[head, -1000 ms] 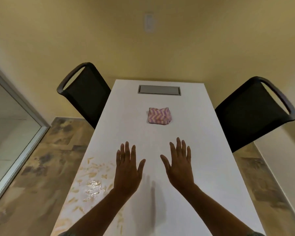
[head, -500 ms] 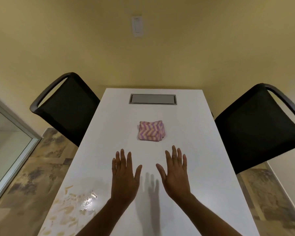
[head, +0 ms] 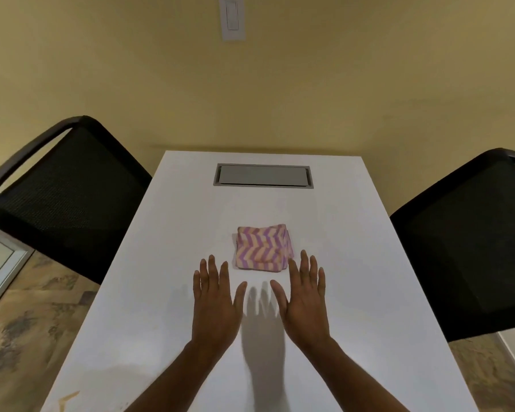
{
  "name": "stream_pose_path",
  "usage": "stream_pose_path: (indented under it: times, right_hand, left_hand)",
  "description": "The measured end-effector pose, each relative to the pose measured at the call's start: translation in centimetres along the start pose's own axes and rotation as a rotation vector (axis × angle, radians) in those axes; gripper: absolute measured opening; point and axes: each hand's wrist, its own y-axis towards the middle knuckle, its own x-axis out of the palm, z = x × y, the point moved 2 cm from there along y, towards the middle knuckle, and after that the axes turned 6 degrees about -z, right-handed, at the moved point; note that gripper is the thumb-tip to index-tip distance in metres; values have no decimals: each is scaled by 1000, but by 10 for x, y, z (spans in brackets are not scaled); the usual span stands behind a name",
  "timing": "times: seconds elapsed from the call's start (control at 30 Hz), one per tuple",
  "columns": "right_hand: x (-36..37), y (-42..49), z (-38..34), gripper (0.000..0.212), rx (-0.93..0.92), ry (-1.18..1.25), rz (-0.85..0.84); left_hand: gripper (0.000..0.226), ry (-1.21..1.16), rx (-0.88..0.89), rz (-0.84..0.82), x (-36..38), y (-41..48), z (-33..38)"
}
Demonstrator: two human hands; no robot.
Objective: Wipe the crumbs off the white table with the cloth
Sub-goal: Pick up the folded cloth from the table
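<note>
A folded cloth [head: 262, 248] with pink, purple and cream zigzag stripes lies in the middle of the white table [head: 354, 263]. My left hand [head: 214, 304] hovers flat, palm down, fingers spread, just short of the cloth and a little to its left. My right hand [head: 305, 301] is also flat and spread, its fingertips at the cloth's near right corner. Neither hand holds anything. A few yellowish crumbs [head: 67, 398] show at the table's near left edge; the rest of the crumbs are out of view.
Two black mesh chairs flank the table, the left chair [head: 66, 200] and the right chair [head: 470, 248]. A grey cable hatch [head: 263, 176] sits in the tabletop at the far end. A yellow wall with a white switch plate [head: 232, 19] stands behind.
The view has tilted up and both hands have moved forward toward the cloth. The crumb patch at the near left has mostly slid out of view.
</note>
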Motion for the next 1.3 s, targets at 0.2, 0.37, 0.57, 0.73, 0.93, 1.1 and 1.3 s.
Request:
stream_pose_path:
  times: [0.2, 0.37, 0.57, 0.73, 0.93, 1.1, 1.3]
  right_hand:
    - [26, 48, 5, 80, 8, 37, -48]
    - [49, 80, 16, 75, -5, -5, -98]
    - [81, 105, 30, 70, -5, -41, -161]
    - [102, 115, 40, 70, 34, -37, -254]
    - [112, 121, 44, 68, 95, 7, -347]
    - [103, 124, 40, 46, 68, 114, -266]
    - [96, 119, 34, 29, 85, 288, -200]
  left_hand:
    - [65, -183, -150, -126, 29, 46, -10]
    - [66, -264, -192, -165, 51, 73, -18]
    - [53, -292, -208, -170, 72, 96, -19]
    - [51, -347, -268, -149, 77, 108, -14]
    - [49, -599, -397, -146, 81, 118, -7]
    - [52, -798, -534, -108, 83, 126, -5]
    - [52, -976, -634, -184, 82, 126, -6]
